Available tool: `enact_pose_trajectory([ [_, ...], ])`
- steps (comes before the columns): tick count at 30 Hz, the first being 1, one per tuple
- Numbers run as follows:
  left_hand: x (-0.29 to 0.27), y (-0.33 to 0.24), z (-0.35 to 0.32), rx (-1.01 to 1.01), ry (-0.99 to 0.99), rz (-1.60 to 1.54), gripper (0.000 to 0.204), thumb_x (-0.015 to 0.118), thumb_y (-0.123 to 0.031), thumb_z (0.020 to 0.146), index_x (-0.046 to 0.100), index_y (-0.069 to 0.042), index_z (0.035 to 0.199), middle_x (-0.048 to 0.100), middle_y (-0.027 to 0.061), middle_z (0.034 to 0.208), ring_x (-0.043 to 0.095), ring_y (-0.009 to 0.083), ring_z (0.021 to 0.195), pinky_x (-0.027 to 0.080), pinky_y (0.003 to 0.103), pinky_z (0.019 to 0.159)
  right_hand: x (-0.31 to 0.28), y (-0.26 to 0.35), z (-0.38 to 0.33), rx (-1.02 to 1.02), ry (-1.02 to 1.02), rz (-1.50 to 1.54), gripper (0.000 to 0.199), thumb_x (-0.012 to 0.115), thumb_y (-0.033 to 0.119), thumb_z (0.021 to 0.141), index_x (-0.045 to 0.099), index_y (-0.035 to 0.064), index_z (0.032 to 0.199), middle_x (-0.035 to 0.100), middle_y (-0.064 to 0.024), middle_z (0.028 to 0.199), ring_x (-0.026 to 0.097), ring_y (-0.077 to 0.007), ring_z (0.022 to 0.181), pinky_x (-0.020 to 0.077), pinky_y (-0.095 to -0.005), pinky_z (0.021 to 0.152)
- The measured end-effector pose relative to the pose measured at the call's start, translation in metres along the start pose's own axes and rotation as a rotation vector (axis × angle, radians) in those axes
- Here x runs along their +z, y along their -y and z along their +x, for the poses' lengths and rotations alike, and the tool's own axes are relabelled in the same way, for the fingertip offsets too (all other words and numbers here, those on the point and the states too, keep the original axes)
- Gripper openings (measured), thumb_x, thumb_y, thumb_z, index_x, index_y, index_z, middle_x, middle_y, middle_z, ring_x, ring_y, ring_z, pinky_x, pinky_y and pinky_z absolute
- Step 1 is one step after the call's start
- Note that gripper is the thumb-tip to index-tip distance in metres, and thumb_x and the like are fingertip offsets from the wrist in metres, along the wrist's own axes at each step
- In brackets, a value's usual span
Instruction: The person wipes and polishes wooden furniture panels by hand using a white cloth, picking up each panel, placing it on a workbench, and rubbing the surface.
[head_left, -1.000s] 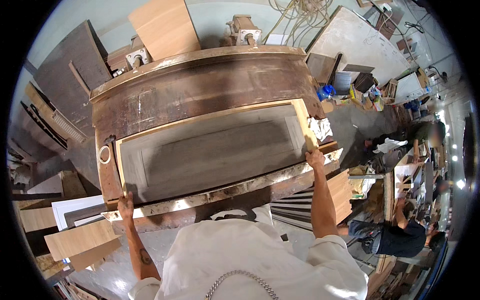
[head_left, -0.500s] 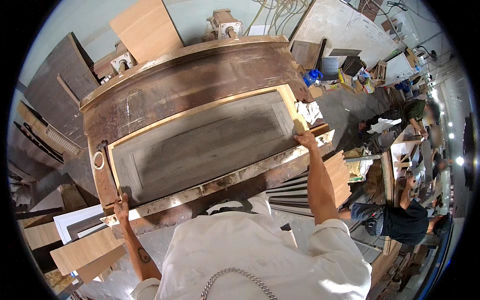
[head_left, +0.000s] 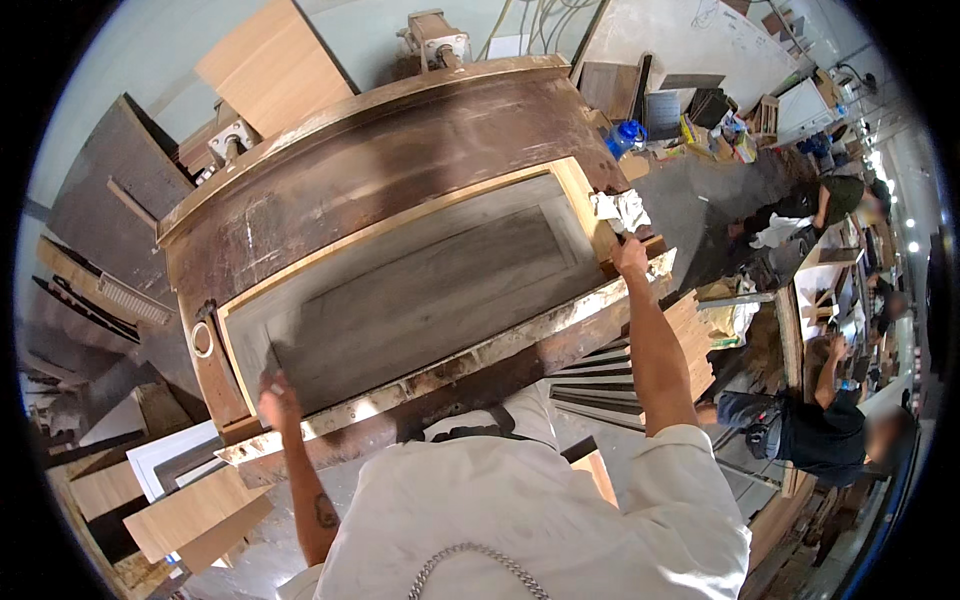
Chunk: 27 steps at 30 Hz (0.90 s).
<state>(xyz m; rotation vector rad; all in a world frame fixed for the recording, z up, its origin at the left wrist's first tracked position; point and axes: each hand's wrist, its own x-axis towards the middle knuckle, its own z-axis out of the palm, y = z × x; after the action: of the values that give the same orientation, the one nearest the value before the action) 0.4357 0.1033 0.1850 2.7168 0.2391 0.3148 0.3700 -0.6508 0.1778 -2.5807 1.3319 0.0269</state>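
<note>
A grey wood-grain panel [head_left: 440,285], like a cabinet door, lies inside a light wood frame [head_left: 395,222] on the brown, worn bench [head_left: 480,135]. My left hand [head_left: 279,400] is over the panel's near left corner, smeared by motion, so its fingers cannot be read. At the near right corner of the frame, my right hand [head_left: 629,258] is closed, with a small dark piece showing by its fingers; what it grips is mostly hidden. Just beyond that hand lies a crumpled white cloth [head_left: 622,210]. A tape roll [head_left: 202,338] rests on the bench's left end.
A scuffed pale strip [head_left: 450,365] runs along the bench's near edge. Wooden boards [head_left: 200,505] are stacked at lower left, and grey strips [head_left: 600,385] lie at near right. A blue jug [head_left: 627,137] stands beyond the bench. Another person [head_left: 820,435] works at right.
My left hand has left the frame's left edge and moved right, over the panel corner. My right hand has shifted slightly up and right, towards the cloth. The view has shifted a little.
</note>
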Motion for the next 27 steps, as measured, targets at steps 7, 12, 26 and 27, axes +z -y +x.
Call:
enact_pose_trajectory([
  [7,0.076,-0.279,0.007,0.556,0.314,-0.253,0.029,0.055,-0.022,0.09,0.06,0.0,0.107,0.062,0.0207,0.101,0.059,0.0359,0.094,0.043,0.046,0.086,-0.009,0.023,0.001,0.028,-0.026,0.259,0.062,0.065,0.035,0.079,0.045,0.0034,0.128,0.05,-0.0263,0.125,0.049,-0.039,0.117,0.0421,-0.044,0.095],
  [12,0.164,-0.425,0.015,0.768,0.412,-0.382,0.044,0.06,-0.024,0.087,0.05,0.001,0.121,0.05,0.0217,0.123,0.047,0.0377,0.114,0.037,0.046,0.097,0.003,-0.003,0.024,-0.046,-0.195,0.231,0.03,0.062,0.023,0.08,0.059,0.0044,0.104,0.06,-0.0213,0.104,0.058,-0.0419,0.093,0.0467,-0.0501,0.079],
  [26,0.22,-0.537,-0.006,0.586,0.622,0.132,0.133,0.062,-0.08,0.052,0.017,0.007,0.141,0.019,0.0304,0.144,0.014,0.0439,0.136,0.005,0.068,0.102,-0.04,-0.003,-0.064,-0.333,0.1,0.533,0.018,0.059,0.012,0.083,0.056,0.002,0.097,0.058,-0.0165,0.09,0.055,-0.034,0.086,0.039,-0.0431,0.082],
  [27,0.213,-0.542,-0.003,0.569,0.661,0.153,0.132,0.062,-0.08,0.053,0.016,0.007,0.141,0.018,0.0309,0.144,0.013,0.0442,0.136,0.006,0.069,0.102,-0.042,0.001,-0.064,-0.288,0.151,0.6,0.018,0.058,0.011,0.085,0.056,0.0015,0.1,0.058,-0.0165,0.089,0.055,-0.0336,0.083,0.0404,-0.0411,0.079],
])
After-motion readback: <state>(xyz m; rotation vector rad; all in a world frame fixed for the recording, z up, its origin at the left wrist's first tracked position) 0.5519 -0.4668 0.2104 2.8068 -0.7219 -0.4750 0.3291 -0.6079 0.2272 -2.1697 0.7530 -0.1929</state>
